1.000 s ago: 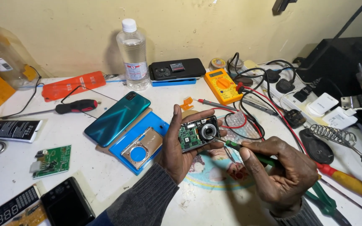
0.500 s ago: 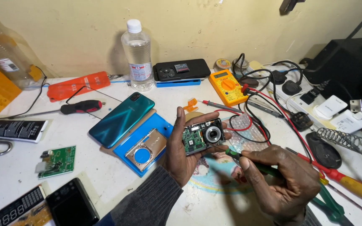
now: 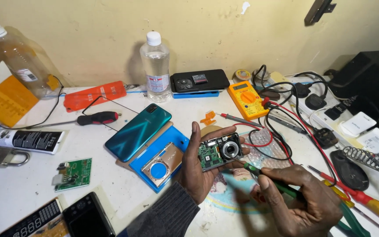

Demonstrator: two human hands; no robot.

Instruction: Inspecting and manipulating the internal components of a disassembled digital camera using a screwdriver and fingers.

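I see a teal phone [image 3: 137,131] lying on a blue tray [image 3: 178,139], a yellow multimeter [image 3: 247,98] (red leads attached), and a clear bottle [image 3: 155,68] against the wall.

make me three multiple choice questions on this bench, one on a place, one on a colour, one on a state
1. Where does the yellow multimeter lie?
A. right of the clear bottle
B. on the green circuit board
C. under the teal phone

2. What colour is the handle of the screwdriver in the right hand?
A. orange
B. green
C. white

3. What state is the small camera in the left hand in?
A. fully cased
B. wrapped in cloth
C. front cover off, circuit board showing

Answers: 1 A, it sits near the wall to the bottle's right. 2 B, a green shaft leaves the fingers. 3 C, green board shows beside the lens.
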